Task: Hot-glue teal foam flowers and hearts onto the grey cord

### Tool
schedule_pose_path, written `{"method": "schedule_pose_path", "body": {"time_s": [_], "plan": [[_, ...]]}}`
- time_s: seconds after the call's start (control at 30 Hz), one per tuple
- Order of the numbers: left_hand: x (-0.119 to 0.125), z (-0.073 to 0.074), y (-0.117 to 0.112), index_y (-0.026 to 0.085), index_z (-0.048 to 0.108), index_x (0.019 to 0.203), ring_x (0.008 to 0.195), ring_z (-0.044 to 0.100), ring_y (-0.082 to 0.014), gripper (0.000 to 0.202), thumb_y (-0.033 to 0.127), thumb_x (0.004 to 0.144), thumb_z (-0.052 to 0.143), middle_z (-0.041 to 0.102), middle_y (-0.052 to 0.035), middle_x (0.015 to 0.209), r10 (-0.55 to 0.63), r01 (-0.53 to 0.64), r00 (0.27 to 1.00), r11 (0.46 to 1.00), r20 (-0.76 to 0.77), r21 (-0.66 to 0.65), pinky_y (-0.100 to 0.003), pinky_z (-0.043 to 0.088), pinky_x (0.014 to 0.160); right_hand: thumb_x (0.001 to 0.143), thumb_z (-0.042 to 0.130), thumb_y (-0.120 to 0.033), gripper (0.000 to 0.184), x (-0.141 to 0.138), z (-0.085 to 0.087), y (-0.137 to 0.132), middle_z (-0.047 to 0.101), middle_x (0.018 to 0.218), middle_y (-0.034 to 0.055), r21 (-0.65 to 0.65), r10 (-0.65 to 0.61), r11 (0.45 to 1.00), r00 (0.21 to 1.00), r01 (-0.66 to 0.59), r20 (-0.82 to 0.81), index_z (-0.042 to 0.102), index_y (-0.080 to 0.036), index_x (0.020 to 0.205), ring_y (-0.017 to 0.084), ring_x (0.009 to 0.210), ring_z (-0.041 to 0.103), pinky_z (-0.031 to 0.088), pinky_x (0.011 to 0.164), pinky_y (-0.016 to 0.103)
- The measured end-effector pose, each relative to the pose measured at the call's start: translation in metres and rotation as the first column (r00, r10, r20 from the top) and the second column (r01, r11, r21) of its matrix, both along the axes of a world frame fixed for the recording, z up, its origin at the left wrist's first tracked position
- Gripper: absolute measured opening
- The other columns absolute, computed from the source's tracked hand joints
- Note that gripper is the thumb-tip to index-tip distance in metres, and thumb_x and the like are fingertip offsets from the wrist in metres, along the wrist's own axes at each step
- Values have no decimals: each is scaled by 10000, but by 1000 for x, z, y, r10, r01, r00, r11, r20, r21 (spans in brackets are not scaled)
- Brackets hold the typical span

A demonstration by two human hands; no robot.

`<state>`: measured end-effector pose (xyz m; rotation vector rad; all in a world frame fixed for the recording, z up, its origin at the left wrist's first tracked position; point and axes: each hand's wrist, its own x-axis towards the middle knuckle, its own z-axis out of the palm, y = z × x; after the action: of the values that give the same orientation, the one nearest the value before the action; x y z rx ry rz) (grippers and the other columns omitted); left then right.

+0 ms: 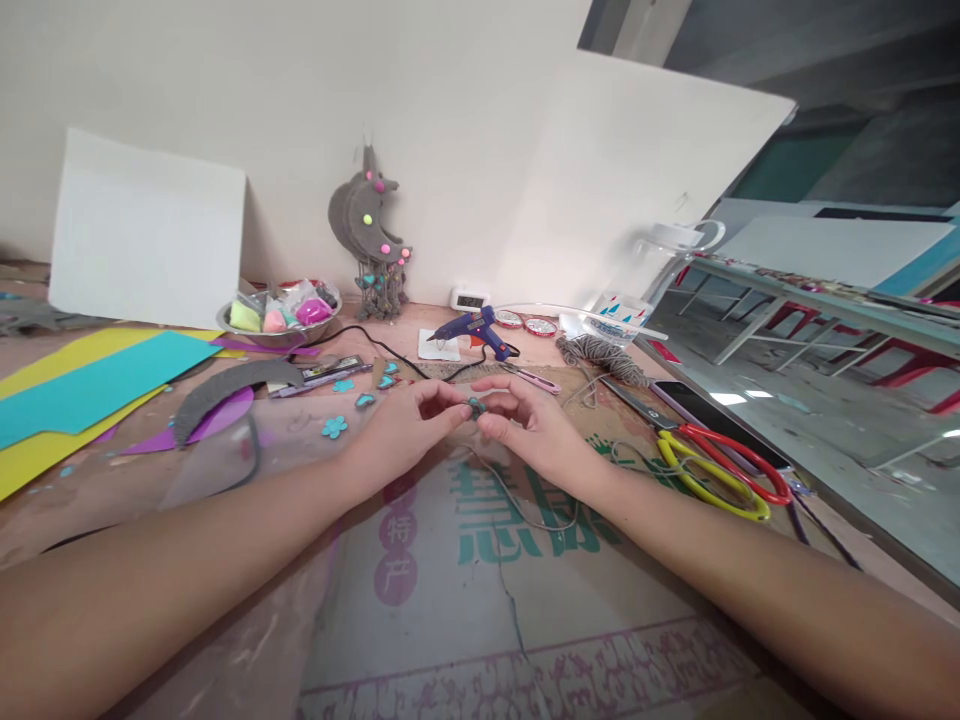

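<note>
Between both hands, above a printed cardboard sheet (450, 620), is a small grey-teal piece (477, 407) that looks like wound or knotted yarn; its exact kind is too small to tell. My left hand (405, 425) pinches it from the left with thumb and fingertips. From the other side my right hand (536, 425) closes thumb and fingers on it. A thin grey yarn strand (517, 510) trails below the hands across the cardboard. Left of my left hand lie a blue flower cutout (334, 427) and several small blue heart shapes (365, 400).
Behind the hands lie a blue glue gun (476, 330) and a small digital clock (470, 298). Red-and-yellow scissors (712, 470), a phone (712, 420), grey yarn (604, 358) and a plastic jug (637, 280) stand or lie right. A clay bowl (285, 340) and coloured sheets (105, 385) are left. A moon ornament (360, 220) hangs behind.
</note>
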<state>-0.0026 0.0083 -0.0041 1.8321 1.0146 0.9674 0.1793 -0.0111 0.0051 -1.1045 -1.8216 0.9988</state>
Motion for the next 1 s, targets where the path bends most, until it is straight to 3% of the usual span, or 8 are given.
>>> {"method": "schedule_pose_path", "body": {"time_s": [0.1, 0.23, 0.53, 0.73, 0.87, 1.0], "plan": [[0, 1, -1, 185, 635, 876, 733, 595, -142, 228, 369, 783, 540, 669, -9, 821, 14, -14, 1000, 1000, 7, 4, -240, 441, 657, 762, 614, -233, 396, -1, -3, 0, 582, 716, -32, -90, 19, 996, 999, -23, -44, 482, -221, 1134, 92, 575, 507, 419, 533, 221], [0, 2, -1, 182, 617, 881, 701, 595, -148, 254, 401, 777, 545, 665, -15, 774, 102, -102, 995, 994, -19, -31, -244, 428, 618, 793, 561, -238, 362, -1, -6, 3, 593, 791, -14, -177, 16, 983, 991, -40, -135, 469, -218, 1143, 57, 457, 473, 396, 414, 198], [0, 1, -1, 200, 595, 845, 659, 567, -136, 233, 417, 783, 535, 644, 5, 741, 168, -169, 985, 985, -43, -22, -241, 399, 584, 801, 581, -283, 263, 3, -1, 3, 659, 914, 37, -76, -87, 994, 974, 73, -209, 553, -206, 1050, 25, 383, 451, 398, 351, 180], [0, 0, -1, 200, 600, 863, 667, 564, -143, 230, 404, 783, 533, 641, -2, 753, 176, -177, 983, 984, -56, -13, -254, 398, 599, 788, 545, -193, 204, -1, 4, -1, 556, 777, -26, -180, -21, 982, 933, -47, -358, 515, -206, 990, 58, 459, 524, 434, 375, 192], [0, 0, -1, 193, 595, 865, 682, 563, -142, 217, 385, 795, 521, 648, -12, 799, 173, -174, 984, 985, -52, -3, -259, 400, 612, 811, 436, -147, 191, -6, 4, -8, 475, 703, -58, -208, 18, 975, 966, -74, -259, 466, -214, 987, 48, 422, 490, 363, 336, 161], [0, 1, -1, 190, 586, 870, 691, 566, -148, 233, 398, 799, 510, 650, -18, 808, 169, -169, 985, 986, -38, 3, -265, 409, 623, 863, 416, -211, 143, -6, 1, -8, 403, 603, -82, -127, -7, 992, 989, -12, -151, 460, -199, 999, 34, 389, 401, 295, 345, 152]]}}
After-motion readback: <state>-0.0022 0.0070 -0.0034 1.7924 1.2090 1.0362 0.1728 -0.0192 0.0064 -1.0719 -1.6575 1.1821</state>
